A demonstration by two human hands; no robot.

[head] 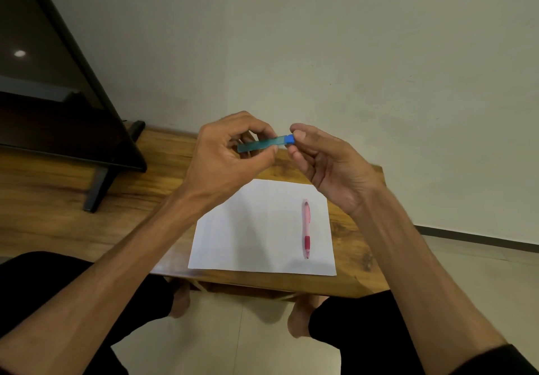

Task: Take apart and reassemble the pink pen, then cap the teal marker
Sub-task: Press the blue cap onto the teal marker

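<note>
I hold the teal marker (256,143) level in the air above the table, between both hands. My left hand (224,158) grips its teal body with thumb and fingers. At the marker's right end, my right hand (323,164) pinches a blue piece (289,139) with its fingertips. Whether that blue piece is a cap seated on the marker, I cannot tell. The pink pen (306,229) lies in one piece on the white sheet of paper (248,240), red grip toward me, below my right wrist.
The paper lies on a wooden table (73,214). A dark monitor on a black stand (96,182) occupies the table's left side. A pale wall rises behind the table. My knees and bare feet show beneath the table's near edge.
</note>
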